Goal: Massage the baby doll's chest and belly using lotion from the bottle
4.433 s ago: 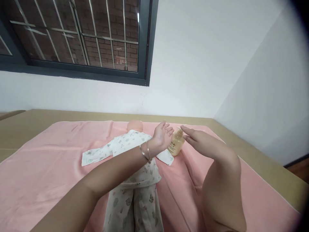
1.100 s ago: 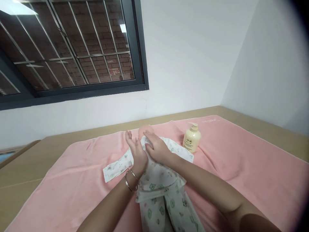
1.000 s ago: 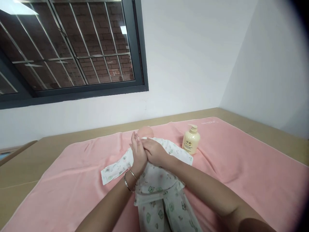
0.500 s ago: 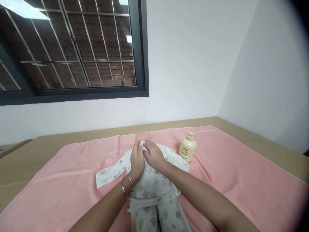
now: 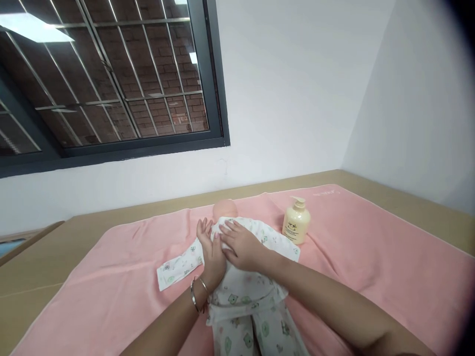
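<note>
A baby doll (image 5: 224, 209) with a bald head lies on a pink towel (image 5: 371, 257). It wears a white printed top (image 5: 245, 291) and matching trousers (image 5: 237, 338), with the sleeves stretched out to both sides. My right hand (image 5: 243, 245) rests flat on the doll's upper body, fingers extended. Right beside it, my left hand (image 5: 213, 252) stands on its edge at the upper body, its palm turned inward and its fingers apart. Neither hand is wrapped around anything. Metal bangles (image 5: 198, 294) circle my left wrist. The doll's face does not show.
A pale yellow pump bottle (image 5: 296, 225) stands upright on the towel near the doll's right-side sleeve in view. The towel covers a tan padded surface (image 5: 33, 277) that meets white walls (image 5: 297, 89). A dark-framed window (image 5: 218, 99) with metal bars is at upper left.
My left hand has rolled and its fingers have spread, where they were held together before. My right hand has slid slightly lower on the doll's upper body. The camera view has tilted a little.
</note>
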Motion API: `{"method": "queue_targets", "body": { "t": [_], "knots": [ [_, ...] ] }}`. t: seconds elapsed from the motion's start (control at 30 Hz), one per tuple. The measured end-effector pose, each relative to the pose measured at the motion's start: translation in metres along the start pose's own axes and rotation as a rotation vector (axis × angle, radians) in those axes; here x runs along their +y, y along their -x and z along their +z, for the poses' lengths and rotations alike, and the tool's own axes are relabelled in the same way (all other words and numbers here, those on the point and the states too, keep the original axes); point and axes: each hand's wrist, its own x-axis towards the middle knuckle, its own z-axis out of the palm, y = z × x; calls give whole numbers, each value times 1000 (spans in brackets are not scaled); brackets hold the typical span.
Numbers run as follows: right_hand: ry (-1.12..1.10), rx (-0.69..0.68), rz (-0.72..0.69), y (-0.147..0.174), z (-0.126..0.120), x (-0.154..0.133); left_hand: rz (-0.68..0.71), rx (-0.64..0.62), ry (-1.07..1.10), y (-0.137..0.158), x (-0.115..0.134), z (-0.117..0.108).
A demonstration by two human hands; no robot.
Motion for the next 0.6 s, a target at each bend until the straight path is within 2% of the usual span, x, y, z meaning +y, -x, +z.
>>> {"method": "queue_targets", "body": {
  "t": [0.07,0.13,0.23,0.33,0.4,0.5,0.53,0.6],
  "knots": [
    [-2,-63,-55,-3,-1,-3,23,24,33,0,0,2],
    [-6,-109,-48,-7,-3,2,49,28,34,0,-1,3],
    [38,-127,149,-9,-4,10,76,16,27,0,-3,4],
    [167,-65,348,-2,-3,1,74,16,31,0,-3,3],
    [220,-47,263,4,-2,-10,63,-3,13,1,-3,1],
    [144,-106,-57,6,-1,-12,52,-100,-97,1,-1,-3],
    [102,-120,-115,5,-1,-7,62,-134,-145,0,-1,-4],
    [40,-127,-108,1,-3,9,107,-177,-224,0,-1,-6]
  ]
}}
